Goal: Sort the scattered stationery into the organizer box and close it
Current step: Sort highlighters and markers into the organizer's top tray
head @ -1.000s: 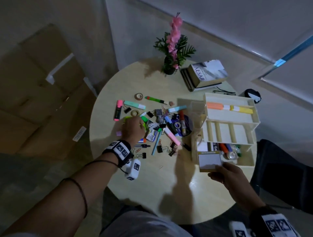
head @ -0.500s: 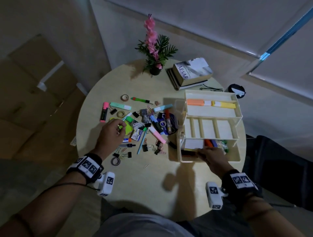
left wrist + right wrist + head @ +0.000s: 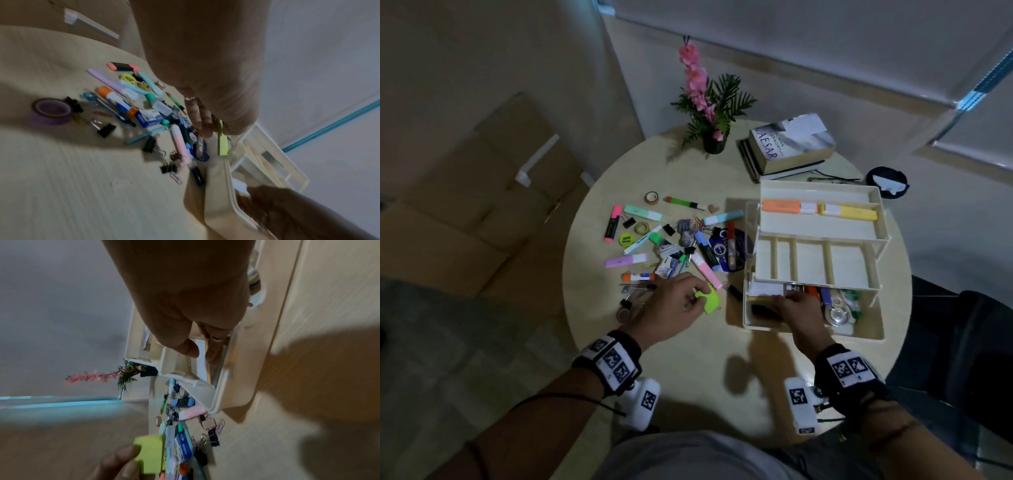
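Note:
The cream organizer box (image 3: 873, 329) stands open at the table's right, its tiered trays fanned back. An orange highlighter (image 3: 780, 206) and a yellow highlighter (image 3: 849, 212) lie in the top tray. My right hand (image 3: 786, 299) reaches into the bottom compartment and pinches a white notepad (image 3: 767, 291) at its left end; the right wrist view shows that hand (image 3: 202, 352) with the pad between thumb and fingers. My left hand (image 3: 700, 296) holds a lime green sticky pad (image 3: 710, 301) just left of the box, and the pad (image 3: 223, 142) hangs from its fingers. Scattered stationery (image 3: 681, 246) covers the table's middle.
A purple tape roll (image 3: 624, 314), binder clips and a glue stick (image 3: 638, 277) lie near my left wrist. A flower pot (image 3: 714, 144) and stacked books (image 3: 791, 147) stand at the back. Cardboard boxes (image 3: 482, 205) sit on the floor at left, a dark chair (image 3: 962, 325) at right.
My left hand lifted the green sticky pad off the pile and carried it right towards the box. My right hand lowered the white notepad into the bottom compartment.

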Demonstrator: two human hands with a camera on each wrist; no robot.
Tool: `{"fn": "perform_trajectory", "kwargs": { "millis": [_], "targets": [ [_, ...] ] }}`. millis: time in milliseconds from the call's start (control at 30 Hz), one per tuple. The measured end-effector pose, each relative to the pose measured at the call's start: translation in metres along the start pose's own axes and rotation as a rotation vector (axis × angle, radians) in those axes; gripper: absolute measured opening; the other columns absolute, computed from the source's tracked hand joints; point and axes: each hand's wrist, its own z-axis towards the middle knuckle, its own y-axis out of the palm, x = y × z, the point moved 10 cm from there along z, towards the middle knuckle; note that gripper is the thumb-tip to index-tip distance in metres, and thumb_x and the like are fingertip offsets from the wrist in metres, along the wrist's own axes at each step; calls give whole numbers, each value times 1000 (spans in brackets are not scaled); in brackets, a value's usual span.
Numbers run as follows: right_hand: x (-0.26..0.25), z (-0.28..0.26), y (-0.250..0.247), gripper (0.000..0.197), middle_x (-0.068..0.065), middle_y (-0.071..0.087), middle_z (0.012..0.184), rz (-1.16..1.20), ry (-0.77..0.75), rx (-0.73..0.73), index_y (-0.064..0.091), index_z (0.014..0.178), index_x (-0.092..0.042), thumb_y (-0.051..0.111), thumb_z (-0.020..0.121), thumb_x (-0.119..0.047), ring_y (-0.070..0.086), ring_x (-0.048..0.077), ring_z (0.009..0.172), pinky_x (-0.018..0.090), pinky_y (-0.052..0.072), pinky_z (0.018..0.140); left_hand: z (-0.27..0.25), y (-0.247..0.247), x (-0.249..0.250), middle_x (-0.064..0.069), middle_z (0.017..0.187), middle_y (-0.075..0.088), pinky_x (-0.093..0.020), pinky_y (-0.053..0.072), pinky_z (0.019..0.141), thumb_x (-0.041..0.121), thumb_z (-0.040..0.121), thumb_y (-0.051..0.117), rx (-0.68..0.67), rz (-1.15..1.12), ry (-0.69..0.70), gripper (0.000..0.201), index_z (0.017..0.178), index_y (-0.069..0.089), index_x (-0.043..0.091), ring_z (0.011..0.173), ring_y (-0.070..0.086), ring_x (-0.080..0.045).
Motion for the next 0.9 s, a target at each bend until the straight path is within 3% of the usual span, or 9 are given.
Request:
{"fn": "perform_trajectory", "kwargs": {
  "millis": [100, 200, 267, 400, 567, 667, 733, 800, 900],
  "targets": [
    [-15, 3, -2, 12, 11, 78, 82, -217, -134, 23, 79, 86, -6, 70, 94, -9, 73, 21, 74, 28, 57, 63, -1, 26, 26, 18, 89, 58, -30, 54, 66, 17, 92, 73, -58, -6, 16, 11, 103, 72, 19, 70, 62, -9],
    [-22, 12, -8, 17, 9, 78, 79, -364, -237, 79, 77, 78, -11, 73, 94, -14, 74, 25, 79, 40, 60, 75, -5, 49, 47, 21, 90, 57, -28, 54, 69, 20, 93, 72, -132, -10, 37, 14, 107, 71, 19, 73, 61, -9],
    [-26, 11, -12, 14, 6, 77, 73, -381, -256, 100, 78, 75, -10, 78, 89, -11, 74, 22, 76, 35, 60, 72, -8, 59, 59, 20, 89, 54, -30, 52, 70, 20, 94, 71, -155, 11, 53, 14, 107, 70, 18, 74, 58, -10],
    [-27, 6, -21, 17, -2, 66, 63, -419, -290, 130, 74, 70, -12, 83, 84, -10, 71, 21, 72, 19, 39, 58, -9, 71, 66, 13, 89, 54, -30, 49, 70, 17, 93, 70, -176, 45, 28, 14, 108, 70, 18, 73, 58, -13],
    [-29, 0, -24, 8, 9, 80, 90, -453, -374, 89, 82, 96, -7, 78, 89, -7, 69, 15, 83, 19, 45, 77, -12, 77, 64, 5, 90, 57, -22, 42, 69, 16, 93, 70, -161, 59, -6, 16, 110, 70, 17, 74, 55, -12],
    [-33, -1, -23, 16, 10, 80, 100, -477, -415, 59, 81, 107, -4, 73, 94, -10, 70, 16, 87, 4, 40, 66, -11, 78, 63, 1, 92, 59, -12, 38, 70, 14, 93, 70, -150, 60, -22, 18, 110, 70, 16, 74, 53, -10],
    [-36, -2, -19, 18, 13, 80, 103, -518, -444, 23, 79, 110, -2, 68, 97, -9, 73, 23, 91, 6, 39, 65, -10, 80, 64, 3, 93, 59, -8, 37, 70, 14, 93, 70, -135, 64, -24, 19, 111, 71, 15, 74, 54, -10],
    [-38, -4, -13, 16, 14, 79, 95, -564, -478, -30, 79, 103, -2, 65, 98, -7, 74, 28, 87, 16, 42, 68, -9, 83, 64, 6, 94, 57, -16, 40, 71, 16, 94, 70, -126, 67, -27, 19, 113, 70, 16, 74, 55, -11],
    [-46, -14, -8, 18, -2, 66, 68, -631, -570, -70, 73, 85, -10, 62, 98, -5, 62, 15, 62, 12, 34, 54, -5, 89, 64, 10, 93, 55, -24, 43, 74, 19, 95, 69, -118, 66, -25, 19, 114, 69, 18, 75, 55, -9]
  ]
}}
